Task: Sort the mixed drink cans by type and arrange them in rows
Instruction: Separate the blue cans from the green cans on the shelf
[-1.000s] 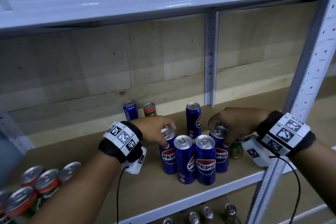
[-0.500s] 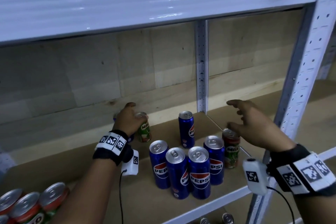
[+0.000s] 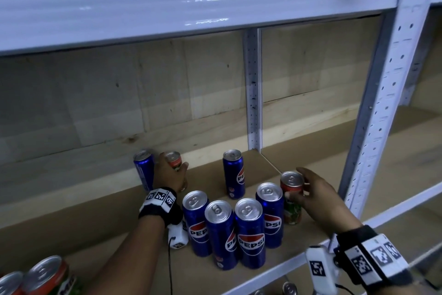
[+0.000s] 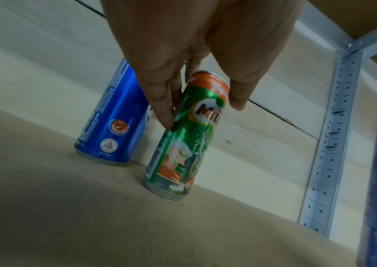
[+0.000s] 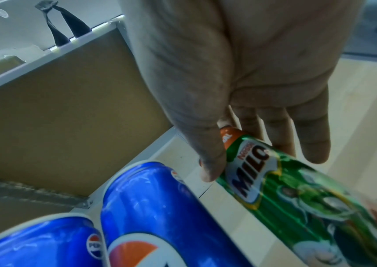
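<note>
Two Milo cans are getting grabbed at once now. A second ago both hands were bunched over the Pepsi cluster (image 3: 235, 227) at the front of the shelf (image 3: 100, 235), nudging those four blue cans together; since then they've split apart and each gone for a green one. The left hand (image 3: 171, 172) has reached to the back and has fingers and thumb closing round the top of the back Milo can (image 4: 184, 137), which stands upright on the shelf right beside a Pepsi can (image 4: 114, 117). The right hand (image 3: 315, 195) has swung to the right end of the cluster and its thumb and fingers are wrapped loosely round the top of the front Milo can (image 5: 281, 180), just beside the rightmost Pepsi; can't tell if that can is lifted yet. One more Pepsi (image 3: 234, 174) stands alone behind the group. My read: the Pepsi row is mostly done, and the sorting has moved on to pulling the Milos out, probably toward the red-and-green cans at far left (image 3: 45, 275)
</note>
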